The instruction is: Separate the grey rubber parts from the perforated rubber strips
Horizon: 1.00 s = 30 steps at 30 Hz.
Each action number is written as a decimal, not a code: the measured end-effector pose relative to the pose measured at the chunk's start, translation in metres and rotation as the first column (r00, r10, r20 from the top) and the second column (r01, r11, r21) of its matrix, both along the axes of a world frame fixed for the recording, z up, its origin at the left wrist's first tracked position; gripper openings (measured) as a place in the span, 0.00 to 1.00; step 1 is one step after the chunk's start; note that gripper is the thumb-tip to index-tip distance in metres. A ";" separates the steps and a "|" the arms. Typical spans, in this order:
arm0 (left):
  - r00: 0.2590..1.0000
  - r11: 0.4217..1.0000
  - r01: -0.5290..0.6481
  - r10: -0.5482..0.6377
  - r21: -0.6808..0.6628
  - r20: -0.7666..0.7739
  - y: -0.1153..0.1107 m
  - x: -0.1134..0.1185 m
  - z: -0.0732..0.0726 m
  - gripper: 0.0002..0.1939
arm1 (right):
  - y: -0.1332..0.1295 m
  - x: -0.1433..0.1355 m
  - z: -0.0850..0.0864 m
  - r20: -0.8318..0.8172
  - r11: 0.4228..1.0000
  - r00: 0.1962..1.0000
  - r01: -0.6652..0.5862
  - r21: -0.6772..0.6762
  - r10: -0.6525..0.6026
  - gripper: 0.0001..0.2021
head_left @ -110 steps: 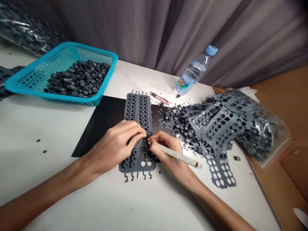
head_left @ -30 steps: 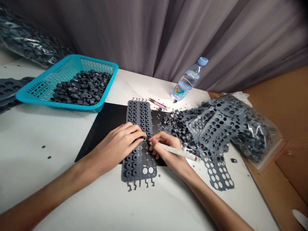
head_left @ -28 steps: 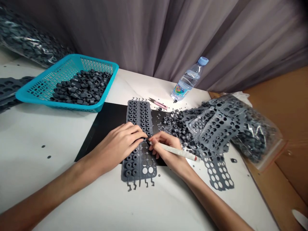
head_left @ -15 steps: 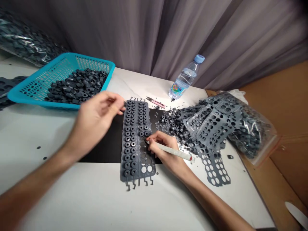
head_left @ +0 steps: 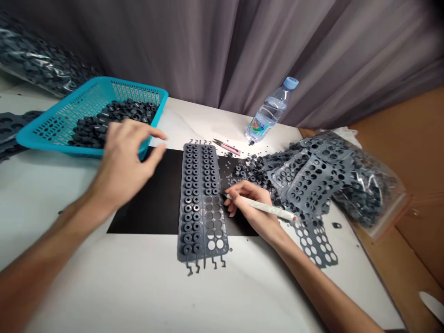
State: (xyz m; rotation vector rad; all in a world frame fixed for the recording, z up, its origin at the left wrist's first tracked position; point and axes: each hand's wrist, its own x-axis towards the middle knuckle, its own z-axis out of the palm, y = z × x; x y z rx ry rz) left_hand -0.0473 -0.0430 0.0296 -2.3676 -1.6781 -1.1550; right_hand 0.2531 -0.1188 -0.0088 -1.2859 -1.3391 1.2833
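A grey rubber sheet [head_left: 203, 199] with rows of small ring-shaped parts lies across a black mat [head_left: 149, 199]. At its lower right several holes stand empty. My right hand [head_left: 251, 203] is closed around a pale, pen-like tool [head_left: 268, 209] with a red end, just right of the sheet; the working tip is dark and partly hidden by the fingers. My left hand [head_left: 128, 157] is in the air, thumb and fingers apart, with nothing visible in it. It is in front of a turquoise basket [head_left: 55, 143] that holds many dark rubber parts [head_left: 92, 129].
Pink-handled snips [head_left: 227, 147] lie behind the sheet, and a water bottle [head_left: 267, 115] stands near the curtain. At right are loose rings [head_left: 255, 169], punched-out sheets [head_left: 308, 180] and a plastic bag [head_left: 374, 199] of parts. Another filled bag [head_left: 38, 60] is at far left.
My left hand has moved left, away from the sheet toward the basket, and its fingers have spread. My right hand with the pen-like tool has shifted right, off the sheet's holes.
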 end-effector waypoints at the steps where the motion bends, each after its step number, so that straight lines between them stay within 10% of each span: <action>1: 0.994 0.994 0.105 -0.105 -0.042 0.013 -0.008 0.016 -0.001 0.10 | 0.000 0.000 0.000 0.006 1.000 1.000 -0.014 -0.007 0.014 0.10; 6: 0.875 0.826 0.468 -0.482 -0.313 0.036 -0.039 0.065 -0.025 0.10 | 0.001 -0.002 0.000 0.018 0.998 0.998 -0.053 -0.023 0.053 0.10; 19: 0.767 0.603 0.564 -0.636 -0.565 0.087 -0.043 0.047 -0.022 0.23 | -0.014 -0.004 -0.001 -0.008 0.995 0.998 -0.067 -0.067 0.067 0.06; 30: 0.790 0.641 0.574 -0.597 -0.509 0.139 -0.041 0.057 -0.027 0.13 | -0.013 -0.008 0.002 0.024 0.990 0.994 -0.108 -0.085 0.111 0.05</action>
